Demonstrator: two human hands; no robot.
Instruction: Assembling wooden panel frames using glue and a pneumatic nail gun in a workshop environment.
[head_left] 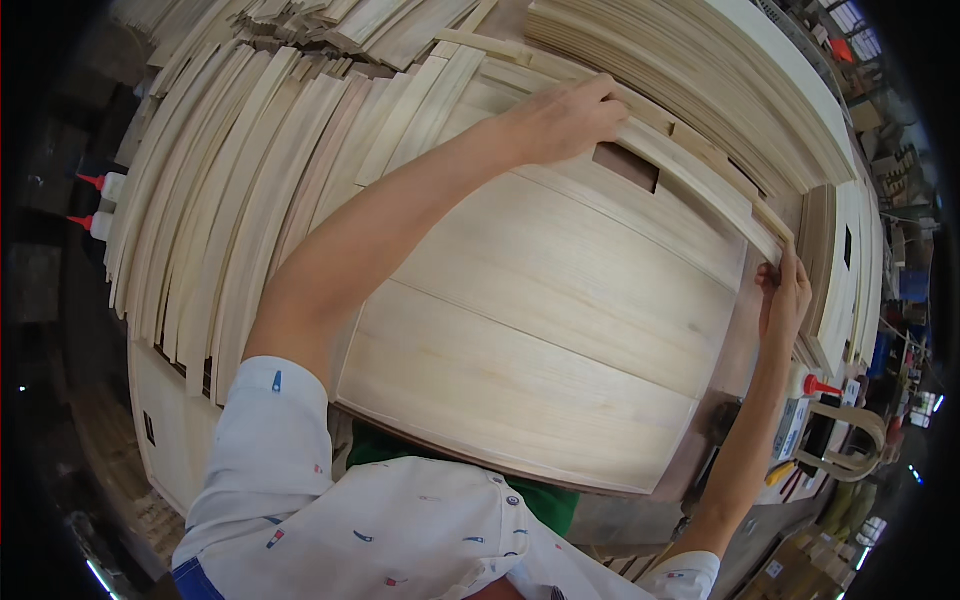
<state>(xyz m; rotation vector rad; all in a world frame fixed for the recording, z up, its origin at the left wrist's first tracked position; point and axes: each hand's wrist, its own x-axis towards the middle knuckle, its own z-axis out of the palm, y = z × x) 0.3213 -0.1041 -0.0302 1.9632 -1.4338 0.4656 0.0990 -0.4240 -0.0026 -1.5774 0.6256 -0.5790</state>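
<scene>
A pale wooden panel (540, 330) made of wide boards lies in front of me, with a rectangular cutout (628, 168) near its far edge. A narrow wooden strip (700, 183) runs along that far edge. My left hand (572, 120) is closed on the strip near its middle, with the forearm crossing over the panel's left part. At the strip's right end, my right hand (785, 292) has its fingers curled around the tip. Whether the strip touches the panel beneath it I cannot tell.
Many loose wooden strips (240, 190) lie to the left, and stacked boards (690, 85) stand behind the panel. More panels (830, 270) are at the right. Red-tipped white glue bottles (100, 225) sit at the left; another glue bottle (800, 384) and a wooden loop (862, 440) are at the right.
</scene>
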